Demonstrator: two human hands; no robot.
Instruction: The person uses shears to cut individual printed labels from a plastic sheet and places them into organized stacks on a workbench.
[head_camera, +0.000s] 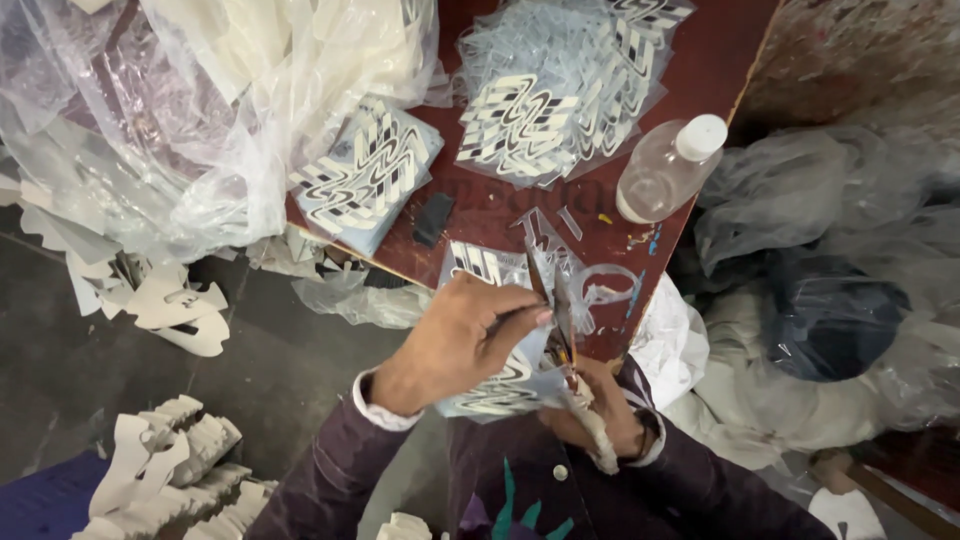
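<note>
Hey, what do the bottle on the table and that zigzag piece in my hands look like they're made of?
Bottle: clear plastic, probably, see-through with a white cap. Zigzag piece, held by left hand and right hand: thin flexible sheet, likely vinyl or synthetic leather, with glossy clear film.

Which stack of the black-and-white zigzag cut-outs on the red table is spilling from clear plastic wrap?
The upper stack of zigzag cut-outs, beside the clear plastic bottle; the left stack is a neat pile.
</note>
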